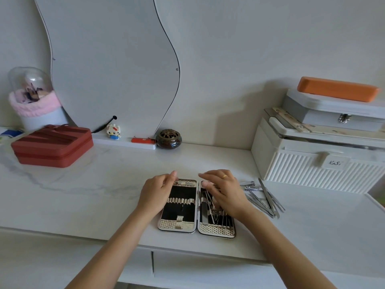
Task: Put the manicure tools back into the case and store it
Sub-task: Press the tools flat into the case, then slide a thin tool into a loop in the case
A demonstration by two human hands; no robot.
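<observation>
A red zipped case [52, 146] sits far left on the white marble-patterned counter [116, 184], well apart from the open manicure case [196, 207] lying flat at the front edge. The left hand [155, 191] curls around that case's left edge, while the right hand [226, 191], fingers bent, rests over the tools in its right half; whether it pinches one I cannot tell. Loose metal manicure tools [263, 198] lie just right of the case, before a white ribbed box [312, 163].

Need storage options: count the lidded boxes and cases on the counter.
5: red case at left, open manicure case in the centre, and a stack at right: white box, grey box, orange case.
</observation>
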